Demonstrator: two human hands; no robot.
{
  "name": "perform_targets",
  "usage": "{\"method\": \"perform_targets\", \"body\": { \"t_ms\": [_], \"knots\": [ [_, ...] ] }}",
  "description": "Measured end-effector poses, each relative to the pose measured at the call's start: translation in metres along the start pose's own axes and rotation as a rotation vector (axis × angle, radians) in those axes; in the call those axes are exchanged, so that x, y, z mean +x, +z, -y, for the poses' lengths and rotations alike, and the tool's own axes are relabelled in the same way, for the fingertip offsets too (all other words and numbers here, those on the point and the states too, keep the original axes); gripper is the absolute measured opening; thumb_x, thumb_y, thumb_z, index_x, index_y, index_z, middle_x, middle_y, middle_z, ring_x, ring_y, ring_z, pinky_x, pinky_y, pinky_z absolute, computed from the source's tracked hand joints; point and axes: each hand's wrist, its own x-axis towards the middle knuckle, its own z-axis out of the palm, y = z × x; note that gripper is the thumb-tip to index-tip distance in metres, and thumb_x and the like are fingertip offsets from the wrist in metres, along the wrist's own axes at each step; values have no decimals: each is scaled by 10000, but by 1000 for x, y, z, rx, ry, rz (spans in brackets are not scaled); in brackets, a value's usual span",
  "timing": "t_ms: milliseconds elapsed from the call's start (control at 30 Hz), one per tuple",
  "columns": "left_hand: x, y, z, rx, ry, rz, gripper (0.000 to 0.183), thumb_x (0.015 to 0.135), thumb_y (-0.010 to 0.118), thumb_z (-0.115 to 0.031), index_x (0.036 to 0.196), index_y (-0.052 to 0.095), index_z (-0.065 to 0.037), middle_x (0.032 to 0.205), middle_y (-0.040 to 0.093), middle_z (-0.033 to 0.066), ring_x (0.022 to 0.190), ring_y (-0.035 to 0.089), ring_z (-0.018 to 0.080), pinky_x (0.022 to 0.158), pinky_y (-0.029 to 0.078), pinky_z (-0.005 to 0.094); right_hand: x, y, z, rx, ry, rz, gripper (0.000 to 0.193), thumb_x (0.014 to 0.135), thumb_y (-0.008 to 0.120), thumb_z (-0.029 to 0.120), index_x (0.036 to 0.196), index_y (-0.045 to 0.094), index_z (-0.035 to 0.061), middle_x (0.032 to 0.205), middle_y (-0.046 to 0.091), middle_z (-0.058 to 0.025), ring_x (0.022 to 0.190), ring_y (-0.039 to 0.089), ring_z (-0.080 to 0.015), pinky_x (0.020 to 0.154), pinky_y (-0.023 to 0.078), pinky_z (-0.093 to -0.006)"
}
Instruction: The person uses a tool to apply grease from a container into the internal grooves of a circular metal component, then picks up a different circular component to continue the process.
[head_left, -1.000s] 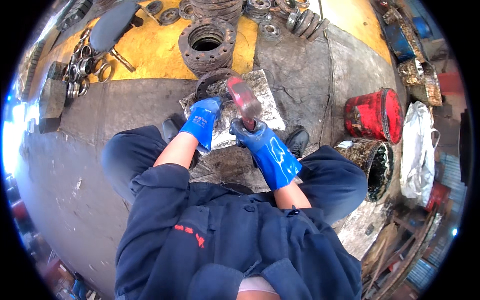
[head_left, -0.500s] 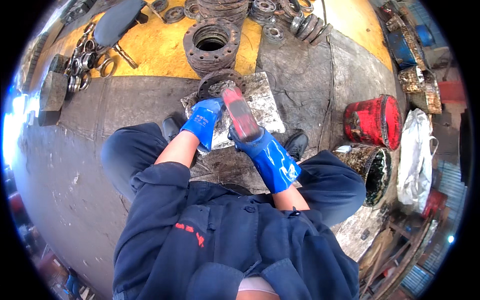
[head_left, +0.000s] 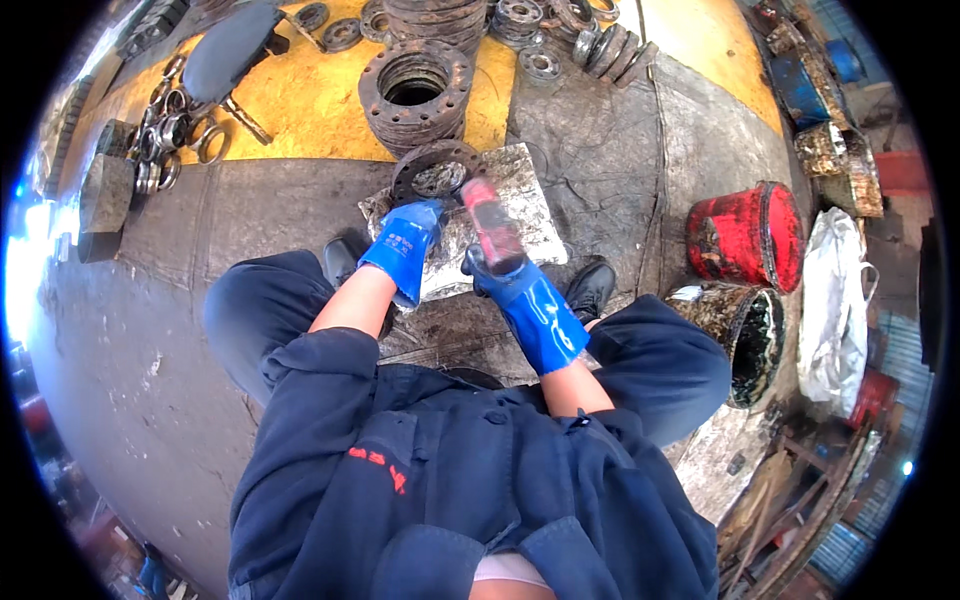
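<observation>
A dark, rusty steel flange (head_left: 408,180) with bolt holes lies at the far edge of a stained white board (head_left: 510,215) between my boots. My left hand (head_left: 408,240), in a blue rubber glove, is closed on the flange's near rim, its fingertips partly hidden. My right hand (head_left: 515,290), also gloved in blue, grips a long red-and-black tool (head_left: 490,220). Motion smears the tool, so its kind is unclear. Its far end points toward the flange's right side; whether it touches is hard to see.
Beyond the flange rises a stack of rusty flanges (head_left: 418,110). Metal rings (head_left: 165,130) lie far left by a dark stool seat (head_left: 230,55). To my right stand a red bucket (head_left: 730,235), a grimy tipped drum (head_left: 745,345) and a white sack (head_left: 832,310).
My right hand has shifted slightly left, and the tool's far end has moved a little to the right. My left hand stays at the flange.
</observation>
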Motion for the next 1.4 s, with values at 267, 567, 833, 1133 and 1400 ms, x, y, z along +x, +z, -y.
{"method": "perform_targets", "body": {
  "t_ms": [267, 567, 833, 1133, 1400],
  "knots": [
    [-11, -15, -13, -129, 6, -55, 341, 916, 625, -331, 1227, 681, -203, 1210, 695, 158, 1132, 664, 321, 947, 524, 436, -11, 4, 16, 3, 106, -5, 308, 921, 701, 411, 906, 693, 103, 649, 634, -4, 557, 565, -118, 536, 440, -290],
    [-6, 18, -2, 138, 56, -72, 335, 896, 639, -248, 1218, 687, -175, 1212, 691, 168, 1141, 664, 306, 935, 537, 454, 10, -1, -37, 0, 302, 8, 395, 919, 692, 434, 873, 697, 41, 644, 611, -54, 547, 553, -145, 523, 424, -319],
    [-18, 23, -6, 228, 163, -122, 285, 859, 660, -202, 1128, 694, -115, 1199, 698, 148, 1140, 655, 341, 976, 516, 488, 29, -33, -76, 296, 299, -384, 325, 909, 674, 385, 856, 676, 65, 635, 619, -22, 546, 543, -131, 521, 423, -323],
    [-29, 12, -14, 255, 116, -140, 258, 865, 637, -178, 1104, 712, -114, 1209, 694, 154, 1140, 653, 352, 948, 526, 490, 27, -35, -84, -700, 193, -601, 733, 753, 784, 342, 1375, 502, 76, 1235, 628, -243, 1134, 633, -390, 955, 516, -480],
    [-52, -15, -115, 512, -43, 60, 340, 957, 485, -251, 1170, 733, -159, 1229, 696, 157, 1124, 677, 355, 950, 534, 474, 37, 12, -38, -953, -286, -408, 540, 869, 669, 351, 1345, 546, 129, 1295, 625, -179, 1124, 630, -371, 948, 482, -532]
  ]
}}
